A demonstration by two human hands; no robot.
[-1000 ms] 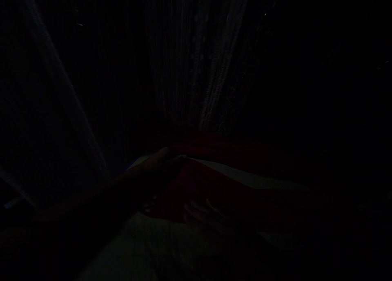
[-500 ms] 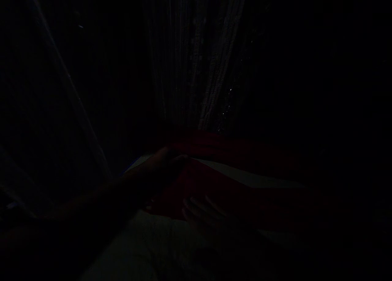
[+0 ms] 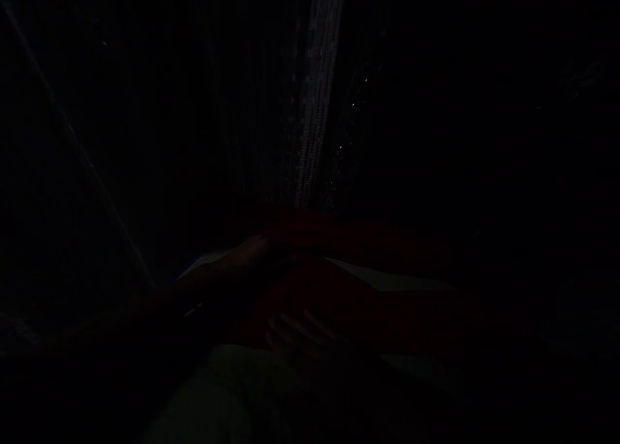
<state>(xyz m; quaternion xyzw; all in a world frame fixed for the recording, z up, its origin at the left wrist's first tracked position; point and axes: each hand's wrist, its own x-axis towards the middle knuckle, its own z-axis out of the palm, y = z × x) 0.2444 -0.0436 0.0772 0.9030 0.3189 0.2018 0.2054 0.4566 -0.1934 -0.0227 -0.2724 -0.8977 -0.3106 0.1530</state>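
The view is very dark. A red cloth (image 3: pixel 339 289) lies spread on a pale surface (image 3: pixel 217 392). My right hand (image 3: pixel 305 337) rests palm down on the near part of this cloth, its fingers stretched out and slightly apart. My left hand (image 3: pixel 256 250) reaches across to the far left part of the cloth and touches it there. Its fingers are mostly lost in shadow, so whether they pinch the fabric cannot be made out.
Behind the first cloth runs another dark red stretch of fabric (image 3: pixel 368 237), with a pale strip (image 3: pixel 387 277) between them. A hanging patterned curtain-like fabric (image 3: pixel 314 108) stands beyond. At left a thin pale diagonal edge (image 3: pixel 92 166) shows. The right side is black.
The view has shifted a little, so the hanging fabric and the diagonal edge sit farther left. Both hands stay on the red cloth, in nearly the same places.
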